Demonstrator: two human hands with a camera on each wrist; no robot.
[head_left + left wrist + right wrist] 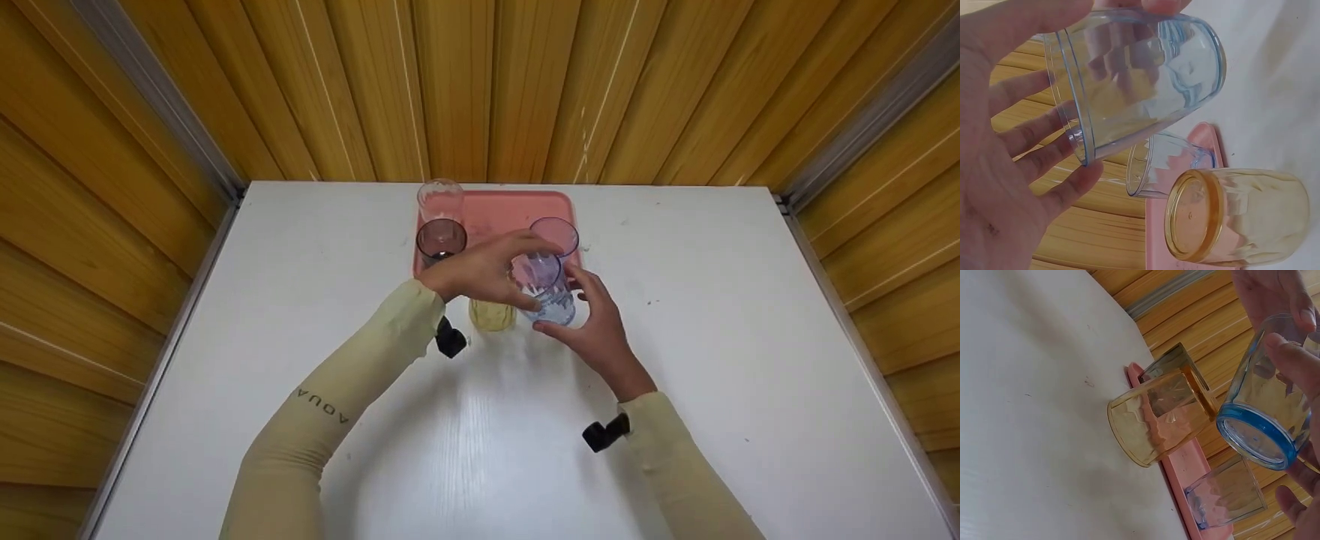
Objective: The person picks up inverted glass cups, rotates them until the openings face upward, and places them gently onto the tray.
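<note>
Both hands hold a clear, blue-tinted drinking glass (pixel 546 289), tilted above the table near the tray's front right corner. My left hand (pixel 487 268) grips it at the rim, thumb along one side and fingers spread round the other. My right hand (pixel 600 330) holds it from the right, lower down, thumb and fingers about its side; its thick blue base (pixel 1258 433) shows in the right wrist view. Just left of it, a yellow glass (pixel 1264 216) stands upside down in front of the tray, partly hidden by my left hand in the head view.
A pink tray (pixel 517 202) lies at the table's back edge. On it stand a clear glass (pixel 440 201) and a dark glass (pixel 441 240) at left, and a purple-rimmed glass (pixel 555 234) at right. Wood-look panels (pixel 450 90) rise behind the white table (pixel 337 247).
</note>
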